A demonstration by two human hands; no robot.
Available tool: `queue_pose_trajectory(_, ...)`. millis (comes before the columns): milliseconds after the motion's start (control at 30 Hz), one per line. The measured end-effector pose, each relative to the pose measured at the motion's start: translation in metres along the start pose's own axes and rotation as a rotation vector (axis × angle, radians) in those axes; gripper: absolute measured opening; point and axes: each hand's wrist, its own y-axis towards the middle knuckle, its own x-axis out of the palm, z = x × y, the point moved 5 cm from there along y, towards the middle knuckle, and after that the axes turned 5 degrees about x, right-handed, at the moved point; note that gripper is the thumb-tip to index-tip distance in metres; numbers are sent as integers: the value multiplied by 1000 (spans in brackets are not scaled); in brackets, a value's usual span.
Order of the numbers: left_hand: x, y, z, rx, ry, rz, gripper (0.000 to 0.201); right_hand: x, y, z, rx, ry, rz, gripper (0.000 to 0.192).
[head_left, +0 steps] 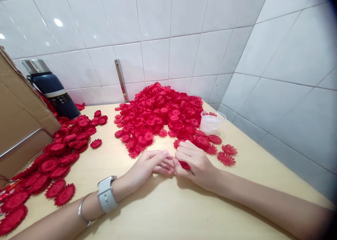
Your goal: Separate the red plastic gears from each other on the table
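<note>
Hands meeting at centre of tabletop (163,212), seen from my head cam. L hand (150,166) lies palm-down, fingers (164,162) loosely curled and touching the R hand's fingertips; I can't tell whether it holds anything. R hand (193,162) is curled closed over a red flower piece (185,166), only a sliver of which shows under the knuckles. L wrist carries a white watch (106,194) and a thin bangle (83,212).

Just beyond the hands, a large heap of red flower pieces (160,113) sits against the tiled wall (158,33); its near edge lies just beside the fingertips. A few loose pieces (226,155) lie right of the R hand. A clear plastic cup (210,122) lies tipped at the heap's right edge, touching it. A second, flatter spread of red pieces (60,155) runs along the left side, well apart from the hands. Far left: cardboard box (18,120), w/ a dark blue bottle (52,89) behind it near the wall. A metal strip (121,80) leans against the wall behind the heap.
</note>
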Motion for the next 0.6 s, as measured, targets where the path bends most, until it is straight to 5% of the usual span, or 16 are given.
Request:
queue_pose_trajectory(267, -1, -1, 0, 48, 56, -16, 19, 0, 4, 5, 96, -81, 71, 23)
queue_pose_trajectory(467, -6, 0, 5, 84, 41, 110, 8, 3, 2, 5, 118, -19, -24, 30)
queue_pose_trajectory(600, -5, 0, 3, 46, 11, 42, 7, 7, 2, 2, 68, -53, -138, 23)
